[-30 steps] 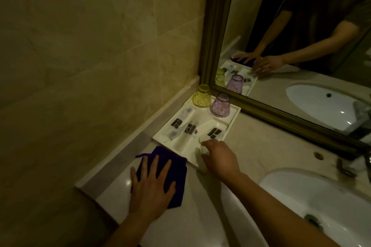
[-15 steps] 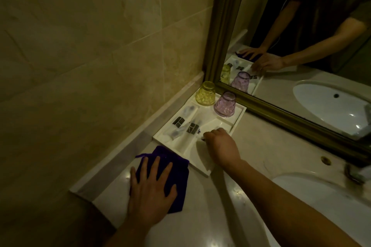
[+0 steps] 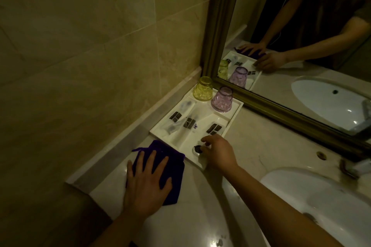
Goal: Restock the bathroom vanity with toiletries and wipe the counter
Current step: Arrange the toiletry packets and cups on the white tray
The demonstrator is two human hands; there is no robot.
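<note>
Compared with a second ago, the right hand (image 3: 218,151) is sitting nearer the front of the white tray (image 3: 234,113), having slid back from the packet with the dark label, and a small round dark-topped item (image 3: 197,149) is now showing in the tray's front compartment just under the fingertips (image 3: 204,140). The purple cloth (image 3: 170,158) and the left hand (image 3: 147,182) are lying where they were.

The tray is sitting in the corner, its left edge close along the low marble ledge (image 3: 128,138) and its far end tucked near the mirror frame (image 3: 281,113). Bare counter (image 3: 267,146) is lying open to the right of the tray, between it and the sink basin (image 3: 325,206); more bare counter is running toward the viewer, in front of the cloth. The cloth's far corner is just touching the tray's front-left edge.

The right forearm is reaching in diagonally from the lower right, wrist low, fingers curled down over the front compartment; whether they are pinching the small item or only touching it cannot be told. The left hand is pressing flat on the cloth, fingers spread and pointing away.

On the tray's far end, a yellow cup (image 3: 203,88) and a pink cup (image 3: 222,99) are standing upside down side by side. Wrapped toiletry packets (image 3: 188,123) with dark labels are lying in the long compartments between the cups and the right hand.
</note>
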